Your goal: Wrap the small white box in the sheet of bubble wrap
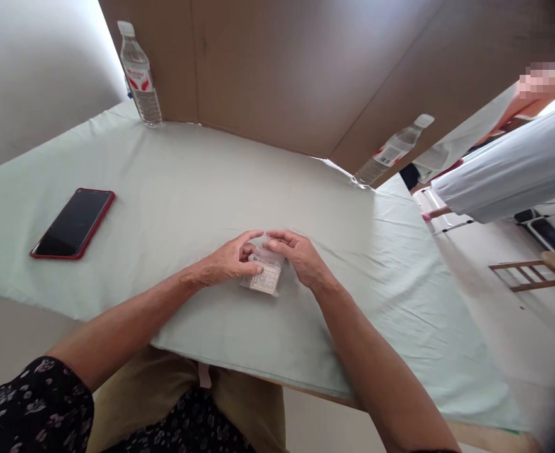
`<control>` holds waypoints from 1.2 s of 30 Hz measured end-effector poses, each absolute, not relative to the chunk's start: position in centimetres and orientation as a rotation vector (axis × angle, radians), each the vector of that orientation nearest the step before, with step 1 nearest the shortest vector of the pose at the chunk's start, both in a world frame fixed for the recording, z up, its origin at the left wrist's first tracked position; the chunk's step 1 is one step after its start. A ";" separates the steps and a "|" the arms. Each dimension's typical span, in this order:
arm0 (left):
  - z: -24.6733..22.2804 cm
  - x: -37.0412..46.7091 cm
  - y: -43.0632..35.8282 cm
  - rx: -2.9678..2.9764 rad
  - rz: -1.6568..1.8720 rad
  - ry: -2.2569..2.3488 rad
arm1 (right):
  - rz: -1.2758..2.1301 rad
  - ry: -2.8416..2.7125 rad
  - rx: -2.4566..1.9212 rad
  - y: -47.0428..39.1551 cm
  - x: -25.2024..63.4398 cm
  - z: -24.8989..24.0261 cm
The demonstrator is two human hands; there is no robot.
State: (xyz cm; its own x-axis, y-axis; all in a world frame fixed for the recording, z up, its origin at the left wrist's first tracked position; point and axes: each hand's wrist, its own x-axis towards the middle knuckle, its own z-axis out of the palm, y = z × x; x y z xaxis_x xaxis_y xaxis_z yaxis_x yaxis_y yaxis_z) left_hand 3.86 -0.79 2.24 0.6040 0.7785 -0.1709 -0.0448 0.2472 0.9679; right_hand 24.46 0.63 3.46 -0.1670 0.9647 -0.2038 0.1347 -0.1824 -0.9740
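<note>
A small clear plastic packet with a pale printed label or card inside lies near the middle of the cloth-covered table, close to my body. My left hand grips its left side, with the thumb on top of the printed part and the fingers curled behind. At the packet's upper right edge, my right hand pinches the clear plastic between thumb and fingers. The fingertips of both hands nearly meet above the packet.
A red-cased phone lies at the left. Water bottles stand at the back left and back right against a brown cardboard panel. Beyond the table's right edge are a person's light clothing and a wooden rack.
</note>
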 end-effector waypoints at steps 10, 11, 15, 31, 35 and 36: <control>2.2 3.4 -0.1 1.369 0.675 0.911 | 0.630 -1.644 -1.262 -2.1 23.3 3.0; 2.1 3.4 -0.1 1.382 0.683 0.923 | 0.514 -1.710 -1.239 -2.5 23.3 2.9; 2.0 3.7 -0.2 1.502 0.667 1.007 | 0.091 -1.967 -1.030 -3.2 23.4 2.6; 3.4 2.9 0.1 1.487 0.730 1.158 | 1.000 -1.701 -1.153 -1.5 27.2 1.3; 3.6 2.2 0.4 1.486 0.713 1.114 | 1.028 -1.961 -1.218 -1.7 27.2 1.1; 3.6 2.0 0.4 1.522 0.670 1.085 | 0.990 -2.035 -1.225 -1.9 27.0 1.1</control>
